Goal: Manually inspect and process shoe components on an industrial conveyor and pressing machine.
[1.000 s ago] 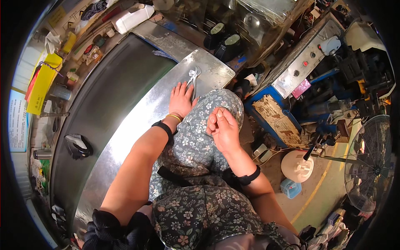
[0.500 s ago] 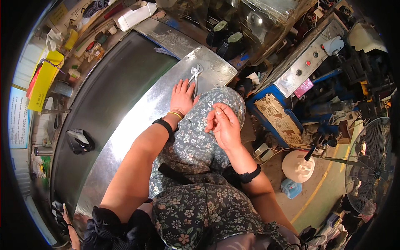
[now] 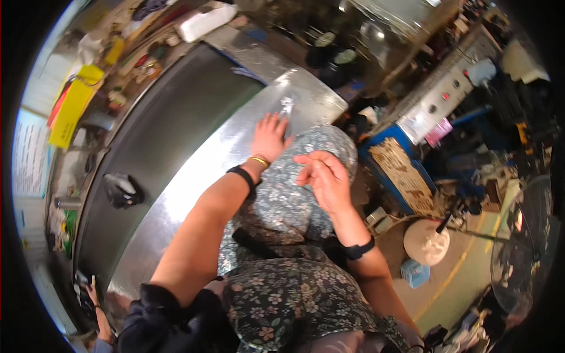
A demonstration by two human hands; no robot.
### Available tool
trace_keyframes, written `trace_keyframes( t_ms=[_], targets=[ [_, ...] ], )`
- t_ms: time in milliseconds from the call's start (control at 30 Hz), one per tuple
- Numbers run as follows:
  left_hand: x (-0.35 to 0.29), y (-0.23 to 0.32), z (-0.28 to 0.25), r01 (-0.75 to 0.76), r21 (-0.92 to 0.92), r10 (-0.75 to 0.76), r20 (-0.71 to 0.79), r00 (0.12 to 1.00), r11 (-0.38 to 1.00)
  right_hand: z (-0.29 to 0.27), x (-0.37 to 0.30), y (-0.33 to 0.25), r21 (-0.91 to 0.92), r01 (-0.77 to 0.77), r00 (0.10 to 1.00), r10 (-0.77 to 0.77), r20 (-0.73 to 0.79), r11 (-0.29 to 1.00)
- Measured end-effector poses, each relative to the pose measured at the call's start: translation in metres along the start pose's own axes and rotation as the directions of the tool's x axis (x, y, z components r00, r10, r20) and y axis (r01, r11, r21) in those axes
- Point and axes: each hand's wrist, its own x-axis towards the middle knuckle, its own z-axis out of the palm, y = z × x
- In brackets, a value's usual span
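My left hand (image 3: 270, 138) lies flat on the shiny metal tabletop (image 3: 318, 97), fingers spread and nothing held. Just beyond its fingertips are pliers (image 3: 286, 106), blurred in this view. My right hand (image 3: 329, 179) hovers over my knee in its flowered apron (image 3: 276, 200). Its fingers are curled in with the thumb against them; whatever may be between them is too small and blurred to make out.
A dark belt (image 3: 176, 112) runs along the table's left side, with a black-and-clear object (image 3: 122, 190) on it. To the right stand a blue-framed control box (image 3: 432, 109), a white tub (image 3: 426, 241) and a fan (image 3: 524, 247). Another person's hand (image 3: 92, 292) shows at lower left.
The whole view has shifted, so things sit slightly further right and lower, with more blur. My left hand stays flat on the table; my right hand stays curled above my knee.
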Motion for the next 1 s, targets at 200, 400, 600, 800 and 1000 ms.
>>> trace_keyframes(
  t_ms=[200, 400, 600, 800, 1000],
  targets=[
    [-0.039, -0.047, -0.040, 0.048, -0.486, -0.161, -0.194, 0.968, 0.872, 0.000, -0.006, 0.003, -0.210, -0.032, 0.996, 0.014, -0.090, 0.977],
    [-0.150, -0.200, -0.125, 0.732, 0.187, -0.593, -0.473, 0.652, 0.655, -0.005, -0.003, 0.009, -0.262, 0.054, 0.999, -0.050, 0.023, 0.964],
    [-0.283, -0.333, -0.193, 0.926, -0.372, -0.937, -0.292, -0.191, -0.073, -0.005, 0.000, 0.012, -0.306, 0.107, 0.978, -0.044, 0.205, 0.946],
    [-0.306, -0.364, -0.161, 0.785, -0.614, -0.977, -0.101, -0.189, -0.088, 0.010, 0.000, 0.009, -0.406, -0.009, 0.995, 0.049, 0.087, 0.914],
    [-0.261, -0.250, -0.193, 0.689, -0.721, -0.965, 0.118, 0.234, 0.079, 0.029, 0.008, 0.004, -0.403, -0.071, 0.990, 0.115, 0.086, 0.912]
  ],
)
